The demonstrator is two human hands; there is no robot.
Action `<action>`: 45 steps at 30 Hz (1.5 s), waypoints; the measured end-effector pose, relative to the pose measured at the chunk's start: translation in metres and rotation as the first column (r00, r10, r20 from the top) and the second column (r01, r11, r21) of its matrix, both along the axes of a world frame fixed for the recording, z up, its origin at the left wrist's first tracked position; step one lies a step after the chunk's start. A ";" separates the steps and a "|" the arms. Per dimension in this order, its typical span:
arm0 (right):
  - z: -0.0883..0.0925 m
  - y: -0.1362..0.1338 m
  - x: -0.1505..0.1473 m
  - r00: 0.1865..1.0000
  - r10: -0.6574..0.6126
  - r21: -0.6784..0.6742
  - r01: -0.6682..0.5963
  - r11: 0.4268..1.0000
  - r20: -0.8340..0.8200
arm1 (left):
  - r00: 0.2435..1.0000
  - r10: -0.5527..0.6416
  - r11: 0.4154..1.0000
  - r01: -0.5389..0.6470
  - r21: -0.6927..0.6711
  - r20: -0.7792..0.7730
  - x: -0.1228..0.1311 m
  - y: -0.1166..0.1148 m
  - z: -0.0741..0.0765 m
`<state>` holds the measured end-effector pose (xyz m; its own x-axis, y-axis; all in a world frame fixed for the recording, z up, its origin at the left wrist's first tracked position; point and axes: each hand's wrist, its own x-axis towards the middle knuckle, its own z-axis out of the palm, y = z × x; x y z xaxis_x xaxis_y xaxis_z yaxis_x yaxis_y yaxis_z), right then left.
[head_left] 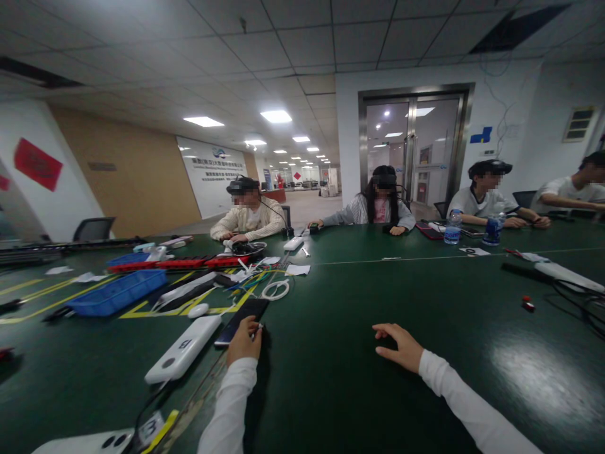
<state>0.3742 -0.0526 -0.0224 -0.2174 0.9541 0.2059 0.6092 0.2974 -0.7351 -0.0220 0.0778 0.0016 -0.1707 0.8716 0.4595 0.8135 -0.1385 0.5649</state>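
My left hand [244, 342] is closed at the right edge of a dark flat phone-like slab [241, 321] on the green table [326, 353]. A small pale bit shows at its fingertips, too small to name. To the left of that hand lies a white power bank [184, 349] with a dark label, and a small white rounded object [198, 310] sits just beyond it. My right hand [401, 348] is over the table on the right, thumb and fingers apart, with nothing between them.
A blue tray [118, 294], tangled cables [250, 277] and a coiled white cable [275, 290] lie at left. Several people with headsets sit across the table. Bottles [452, 228] stand far right, and a small red object [528, 304] lies nearer.
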 end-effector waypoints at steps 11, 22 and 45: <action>0.005 -0.003 -0.001 1.000 -0.005 -0.023 0.005 1.000 0.010 | 0.999 0.042 0.999 -0.042 0.019 0.029 0.005 -0.008 0.008; 0.004 -0.001 0.000 1.000 0.004 -0.017 -0.003 1.000 0.019 | 0.999 0.036 0.997 -0.037 0.065 0.015 0.009 -0.009 0.010; 0.012 -0.007 -0.002 1.000 -0.012 0.005 0.011 1.000 0.018 | 0.953 -0.295 0.954 0.290 -0.075 -0.067 0.051 -0.011 -0.009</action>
<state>0.3718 -0.0600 -0.0100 -0.2102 0.9557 0.2062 0.6259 0.2936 -0.7225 0.0286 0.0667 -0.0070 0.1293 0.9057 0.4037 0.7841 -0.3426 0.5175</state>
